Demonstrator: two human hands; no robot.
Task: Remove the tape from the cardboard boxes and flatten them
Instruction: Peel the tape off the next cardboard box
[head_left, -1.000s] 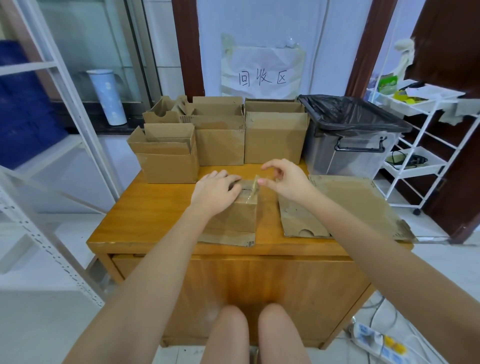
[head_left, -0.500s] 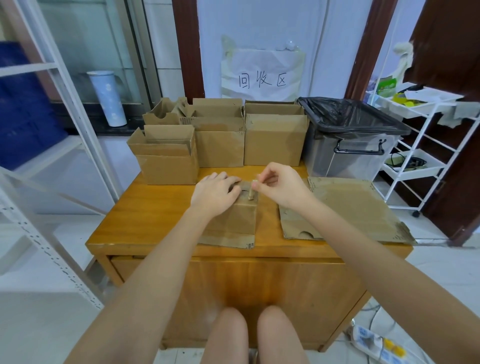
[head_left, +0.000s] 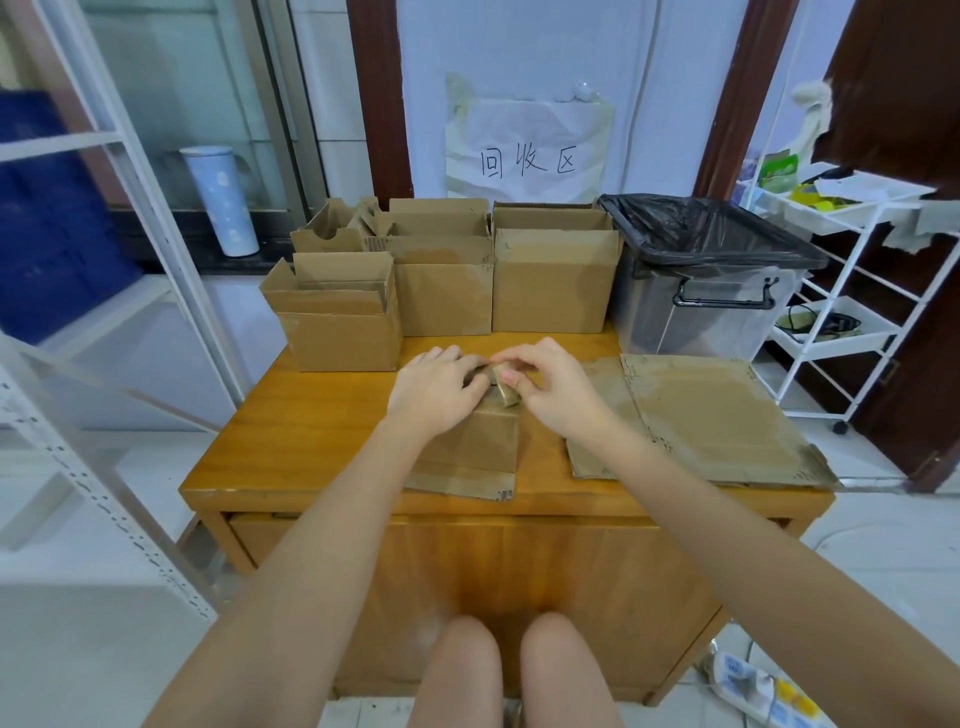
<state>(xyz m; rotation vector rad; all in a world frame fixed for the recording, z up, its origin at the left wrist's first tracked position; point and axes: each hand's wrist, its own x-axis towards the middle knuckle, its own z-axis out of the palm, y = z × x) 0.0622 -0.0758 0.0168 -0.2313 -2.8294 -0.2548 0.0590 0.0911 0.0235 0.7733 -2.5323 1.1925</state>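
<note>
so the small cardboard box (head_left: 480, 441) sits near the front middle of the wooden table (head_left: 311, 431), one flap lying flat toward the table edge. left hand (head_left: 434, 392) rests on top of the box, fingers curled over its far top edge, pinning it down. right hand (head_left: 550, 387) pinches a crumpled wad of brownish tape (head_left: 505, 391) between thumb and fingertips, right at the box's top right corner; cannot tell if the wad is still stuck to the box. box looks light and thin-walled, likely to slide or crush if pulled without the other hand bracing it, so holding the top edge makes sense. tape looks soft, sticky, likely clings to fingers and may tear the paper face if yanked; best taken at the loose balled end and peeled low along the seam. flattened cardboard (head_left: 711, 415) lies on the right side of the table, stiff but bendy sheets. open boxes (head_left: 447, 280) stand in a row at the back, beside a bin with black liner (head_left: 711, 260) at the right, probably where the tape goes.
</note>
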